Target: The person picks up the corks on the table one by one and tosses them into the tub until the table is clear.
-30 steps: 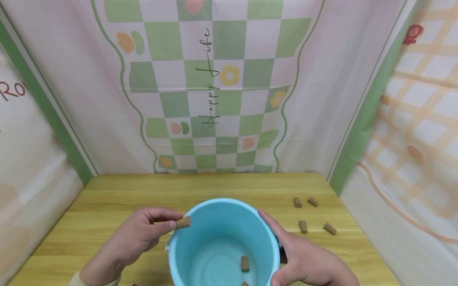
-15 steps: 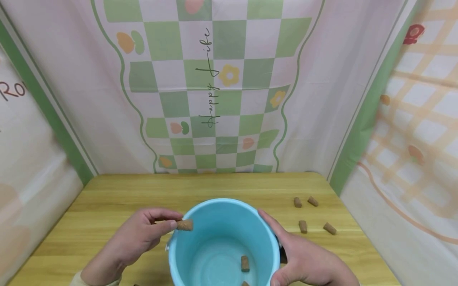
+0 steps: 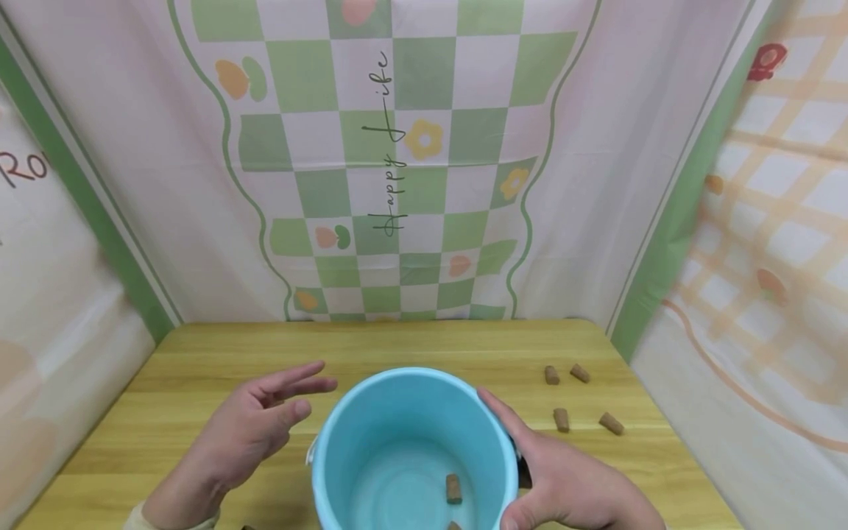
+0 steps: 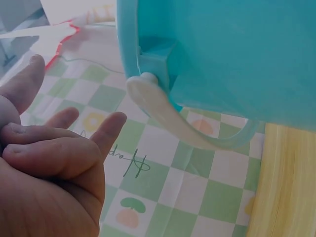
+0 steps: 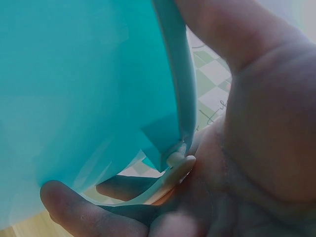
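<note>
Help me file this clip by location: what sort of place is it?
Probably a small indoor tabletop booth, screened on three sides. A wood-grain table stands before a green-checked backdrop, with a left-hand sheet and a right-hand sheet flanking it. The room beyond I can't identify.

Cork now out of left hand point(image 3: 255, 418)

We saw a yellow-brown, wood-grained tabletop point(image 3: 218, 361) with rounded far corners. Behind it we saw a white hanging backdrop point(image 3: 483, 73) printed with green checks between wavy green lines; on it we read dark cursive lettering point(image 3: 386, 143), "Happy Life", turned sideways, beside a yellow flower print point(image 3: 424, 138). On the left we noted a white sheet point(image 3: 59, 250) bearing brown letters; on the right, a white sheet with peach plaid point(image 3: 775, 154) and a red printed figure point(image 3: 768, 62).
</note>
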Available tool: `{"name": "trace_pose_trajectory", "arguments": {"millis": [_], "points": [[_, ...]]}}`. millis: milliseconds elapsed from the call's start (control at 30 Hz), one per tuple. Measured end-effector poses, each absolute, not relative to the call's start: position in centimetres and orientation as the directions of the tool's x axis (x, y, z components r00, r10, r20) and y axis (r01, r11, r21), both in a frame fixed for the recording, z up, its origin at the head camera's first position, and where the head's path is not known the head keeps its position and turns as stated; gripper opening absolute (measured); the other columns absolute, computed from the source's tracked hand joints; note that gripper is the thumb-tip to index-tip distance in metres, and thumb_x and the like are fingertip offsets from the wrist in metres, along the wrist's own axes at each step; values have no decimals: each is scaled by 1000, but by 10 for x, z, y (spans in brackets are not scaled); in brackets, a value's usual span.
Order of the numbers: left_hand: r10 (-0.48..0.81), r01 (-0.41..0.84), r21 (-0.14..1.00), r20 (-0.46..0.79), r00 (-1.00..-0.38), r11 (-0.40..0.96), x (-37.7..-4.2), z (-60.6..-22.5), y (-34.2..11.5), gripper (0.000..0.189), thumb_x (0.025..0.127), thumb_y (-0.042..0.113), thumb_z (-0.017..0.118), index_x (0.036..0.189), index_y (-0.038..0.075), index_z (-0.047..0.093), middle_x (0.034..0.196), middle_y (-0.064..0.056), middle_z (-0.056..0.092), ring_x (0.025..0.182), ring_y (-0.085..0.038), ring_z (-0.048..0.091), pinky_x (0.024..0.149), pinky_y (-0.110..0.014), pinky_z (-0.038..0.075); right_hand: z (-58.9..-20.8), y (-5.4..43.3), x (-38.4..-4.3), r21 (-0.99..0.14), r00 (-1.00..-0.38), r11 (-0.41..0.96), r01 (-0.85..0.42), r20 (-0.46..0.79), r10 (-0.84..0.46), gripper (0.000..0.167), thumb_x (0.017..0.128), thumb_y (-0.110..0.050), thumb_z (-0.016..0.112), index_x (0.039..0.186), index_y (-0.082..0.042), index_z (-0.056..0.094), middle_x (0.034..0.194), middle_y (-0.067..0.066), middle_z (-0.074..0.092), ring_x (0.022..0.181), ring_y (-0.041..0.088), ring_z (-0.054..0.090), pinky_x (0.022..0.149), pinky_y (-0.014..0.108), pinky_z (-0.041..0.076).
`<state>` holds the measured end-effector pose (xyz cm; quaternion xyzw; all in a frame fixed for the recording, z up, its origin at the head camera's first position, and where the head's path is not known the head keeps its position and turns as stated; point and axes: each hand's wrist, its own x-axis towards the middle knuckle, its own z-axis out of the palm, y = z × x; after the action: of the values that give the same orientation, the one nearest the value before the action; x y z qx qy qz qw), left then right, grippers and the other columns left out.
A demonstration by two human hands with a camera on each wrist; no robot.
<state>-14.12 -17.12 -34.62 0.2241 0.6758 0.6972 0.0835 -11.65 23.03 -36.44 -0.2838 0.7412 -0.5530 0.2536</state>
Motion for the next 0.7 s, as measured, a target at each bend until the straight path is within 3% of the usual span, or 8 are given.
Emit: {"name": "trace_pose_trajectory", "arguments": {"millis": [333,700], "points": [[404,173,983,182,-896,-58,-142,-347,-177,40,101,5,58,137,21,62,130,-19,61,44,-8,25,37,-30,17,-364,227,-116,-974,-678,137,-182,23,-735,119,81,-25,86,160,-33,-2,152,19,35,124,36,52,95,41,49],[353,160,987,150,-923,-2,-145,-349,-184,42,101,8,59,143,10,55,130,-18,61,44,-11,27,41,-20,35,-364,227,-116,-976,-686,147,-163,5,-728,119,80,-26,87,160,-35,-1,153,17,34,125,35,50,96,40,48]]}}
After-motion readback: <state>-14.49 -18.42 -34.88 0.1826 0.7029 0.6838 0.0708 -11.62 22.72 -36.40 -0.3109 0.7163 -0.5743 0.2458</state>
